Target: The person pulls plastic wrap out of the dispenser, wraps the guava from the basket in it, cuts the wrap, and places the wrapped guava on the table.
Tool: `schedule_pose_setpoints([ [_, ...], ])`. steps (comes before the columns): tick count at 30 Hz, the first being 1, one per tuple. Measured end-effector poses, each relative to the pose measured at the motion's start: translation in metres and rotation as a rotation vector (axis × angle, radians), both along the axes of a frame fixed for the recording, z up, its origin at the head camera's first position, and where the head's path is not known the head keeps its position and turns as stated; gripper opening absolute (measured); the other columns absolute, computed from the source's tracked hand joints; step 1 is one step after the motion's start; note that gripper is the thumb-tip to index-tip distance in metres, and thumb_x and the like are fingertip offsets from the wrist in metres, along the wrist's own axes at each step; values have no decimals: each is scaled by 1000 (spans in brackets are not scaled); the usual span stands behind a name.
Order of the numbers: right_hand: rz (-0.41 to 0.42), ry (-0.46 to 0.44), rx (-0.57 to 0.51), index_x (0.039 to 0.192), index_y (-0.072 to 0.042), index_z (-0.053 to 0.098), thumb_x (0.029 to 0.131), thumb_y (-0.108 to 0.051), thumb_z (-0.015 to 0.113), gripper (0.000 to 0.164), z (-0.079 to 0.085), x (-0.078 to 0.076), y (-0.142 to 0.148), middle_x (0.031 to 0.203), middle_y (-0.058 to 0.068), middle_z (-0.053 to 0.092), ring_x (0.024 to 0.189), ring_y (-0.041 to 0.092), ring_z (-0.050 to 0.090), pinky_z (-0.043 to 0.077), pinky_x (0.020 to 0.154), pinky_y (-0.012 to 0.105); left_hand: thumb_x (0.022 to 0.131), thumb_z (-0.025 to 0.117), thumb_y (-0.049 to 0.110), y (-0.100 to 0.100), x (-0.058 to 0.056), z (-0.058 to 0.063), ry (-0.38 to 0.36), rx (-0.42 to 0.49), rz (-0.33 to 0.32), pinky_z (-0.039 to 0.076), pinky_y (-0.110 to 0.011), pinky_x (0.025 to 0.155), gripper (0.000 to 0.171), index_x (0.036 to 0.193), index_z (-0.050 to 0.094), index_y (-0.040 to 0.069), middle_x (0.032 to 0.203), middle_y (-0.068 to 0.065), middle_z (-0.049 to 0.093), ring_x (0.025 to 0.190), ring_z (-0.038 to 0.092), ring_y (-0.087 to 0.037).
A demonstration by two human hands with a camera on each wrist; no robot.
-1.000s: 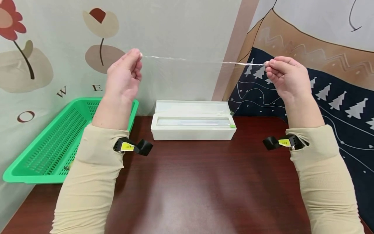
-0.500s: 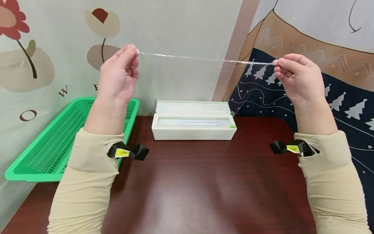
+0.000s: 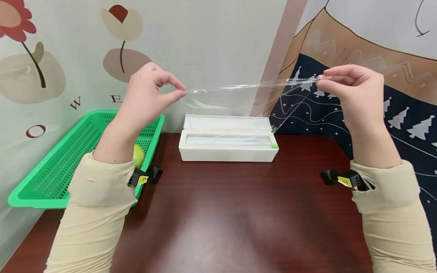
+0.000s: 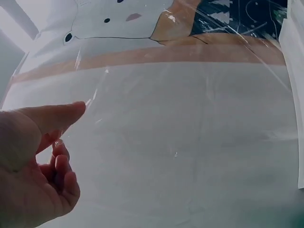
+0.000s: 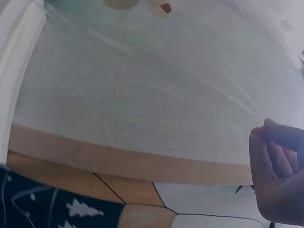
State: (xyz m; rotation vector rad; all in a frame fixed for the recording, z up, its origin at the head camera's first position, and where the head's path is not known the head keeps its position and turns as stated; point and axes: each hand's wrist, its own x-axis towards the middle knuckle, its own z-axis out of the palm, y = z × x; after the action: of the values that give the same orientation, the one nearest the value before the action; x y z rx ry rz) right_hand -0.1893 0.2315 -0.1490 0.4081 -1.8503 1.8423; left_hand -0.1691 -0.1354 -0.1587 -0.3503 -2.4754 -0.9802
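Note:
My left hand (image 3: pixel 146 91) pinches one end of a clear sheet of cling film (image 3: pixel 235 87) between thumb and index finger. At the sheet's other end, my right hand (image 3: pixel 362 87) pinches it with thumb and fingertips. The film's upper edge runs between the hands, and the sheet hangs down toward the white cling film dispenser (image 3: pixel 228 155), whose lid (image 3: pixel 232 123) is raised. Through the left wrist view the film (image 4: pixel 175 118) spreads beside the left hand (image 4: pixel 42 161). The right wrist view has the right hand (image 5: pixel 278 171) beside the film (image 5: pixel 142 95).
A green plastic basket (image 3: pixel 37 203) stands at the left, partly behind the left forearm. Inside it a yellow-green round object (image 3: pixel 138 156) shows in part. The dispenser sits at the back of the dark red-brown table (image 3: pixel 225 212), near the printed cloth backdrop (image 3: pixel 211 38).
My left hand has turned and come down and to the right, its index finger reaching further out. The film's edge sags lower on that side. The right hand has shifted outward.

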Motion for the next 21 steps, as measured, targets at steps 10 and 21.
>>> schedule_pose_setpoints([
  [10,-297,47,407,86,-13,76,78,-10,74,9,2,18,6,71,-21,67,65,-3,62,46,65,7,82,72,16,-3,15,3,271,33,16,31,-28,87,11,84,74,5,120,-3,46,110,31,-8],
  [21,686,104,298,84,15,59,85,21,47,14,-10,10,49,106,14,70,103,21,64,48,92,21,84,66,3,-23,27,-14,22,261,-497,50,-15,69,7,85,72,6,82,9,72,78,67,-7],
])
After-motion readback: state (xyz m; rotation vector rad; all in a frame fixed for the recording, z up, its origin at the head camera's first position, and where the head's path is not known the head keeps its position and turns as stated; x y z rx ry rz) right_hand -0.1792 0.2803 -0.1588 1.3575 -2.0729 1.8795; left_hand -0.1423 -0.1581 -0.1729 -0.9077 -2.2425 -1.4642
